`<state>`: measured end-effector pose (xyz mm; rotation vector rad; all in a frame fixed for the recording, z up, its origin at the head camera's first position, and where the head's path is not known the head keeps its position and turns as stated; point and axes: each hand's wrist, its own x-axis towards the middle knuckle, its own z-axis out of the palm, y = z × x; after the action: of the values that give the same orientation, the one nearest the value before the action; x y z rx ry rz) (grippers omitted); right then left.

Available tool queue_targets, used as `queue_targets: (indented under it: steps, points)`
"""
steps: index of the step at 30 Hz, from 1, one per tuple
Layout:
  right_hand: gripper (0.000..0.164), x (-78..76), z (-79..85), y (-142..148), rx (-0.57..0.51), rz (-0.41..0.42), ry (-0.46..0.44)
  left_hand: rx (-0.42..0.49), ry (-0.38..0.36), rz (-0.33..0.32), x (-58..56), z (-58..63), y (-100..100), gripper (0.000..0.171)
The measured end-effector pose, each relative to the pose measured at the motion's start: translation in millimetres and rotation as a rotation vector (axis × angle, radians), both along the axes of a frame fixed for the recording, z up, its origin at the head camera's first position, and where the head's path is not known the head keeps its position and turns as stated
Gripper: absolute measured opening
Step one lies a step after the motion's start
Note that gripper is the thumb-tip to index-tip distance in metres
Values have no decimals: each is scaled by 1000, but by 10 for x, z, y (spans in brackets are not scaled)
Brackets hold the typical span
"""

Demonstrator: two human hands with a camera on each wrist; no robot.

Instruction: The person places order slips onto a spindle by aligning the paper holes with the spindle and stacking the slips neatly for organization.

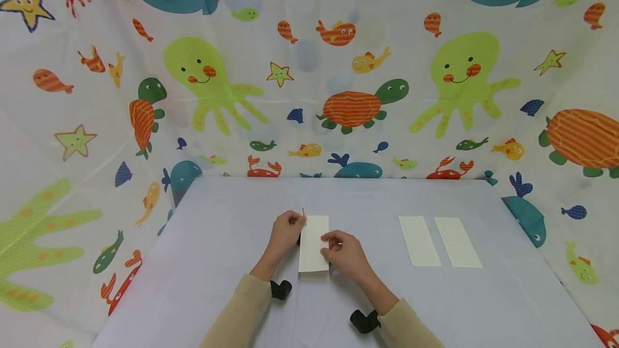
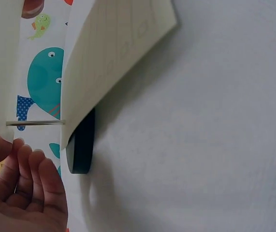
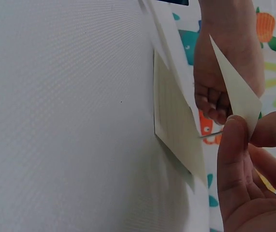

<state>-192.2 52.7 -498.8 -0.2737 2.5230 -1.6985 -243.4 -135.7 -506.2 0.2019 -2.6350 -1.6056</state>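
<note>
A slim metal bill spike [image 2: 36, 123] rises from a dark round base [image 2: 82, 145]; its tip shows above the left fingers in the head view. Low on the spike, over the base, lies a lined paper slip [image 2: 113, 53]. A second pale paper slip [image 1: 313, 246] is held above it, the spike crossing it near its left edge. With thumb and fingers, my left hand [image 1: 287, 230] pinches that edge beside the spike. My right hand [image 1: 347, 254] pinches the opposite edge between thumb and fingers. Most of the base is hidden under paper in the head view.
Two more lined slips, the nearer one [image 1: 419, 240] and the outer one [image 1: 458, 241], lie side by side to the right on the white table [image 1: 193, 283]. A curtain with sea animals [image 1: 300, 69] hangs behind. Black wrist mounts [image 1: 365, 321] sit at both cuffs.
</note>
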Motion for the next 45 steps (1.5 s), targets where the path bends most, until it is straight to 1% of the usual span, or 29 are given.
queue_targets:
  steps: [5, 8, 14, 17, 21, 26, 30, 34, 36, 41, 45]
  points:
    - [23, 15, -35, 19, 24, 25, 11, -24, -5, -1, -8, -22, 3, 16]
    - [23, 25, -57, 24, 48, 36, 22, -51, -1, -9, -13, -67, -3, 15]
    - [25, 45, -97, 18, 101, 60, 25, -77, 31, -42, 7, -136, -12, 13]
    - [26, 55, -108, 11, 102, 73, 33, -105, 35, -56, -8, -166, -14, 12]
    - [25, 65, -132, 7, 143, 87, 55, -157, 30, -74, -37, -197, -17, 12]
    - [22, 52, -171, 7, 209, 111, 86, -187, 13, -91, -44, -173, -13, 11]
    - [20, 38, -171, 10, 255, 131, 121, -213, 1, -94, -48, -169, -12, 11]
    - [20, 40, -153, 14, 285, 151, 131, -242, 2, -92, -58, -192, -16, 11]
    - [21, 44, -144, 13, 297, 159, 121, -252, 9, -94, -61, -200, -18, 12]
    - [21, 38, -132, 13, 312, 174, 111, -235, 36, -102, -54, -182, -25, 11]
    - [21, 37, -121, 20, 311, 184, 101, -212, 16, -98, -39, -174, -40, 8]
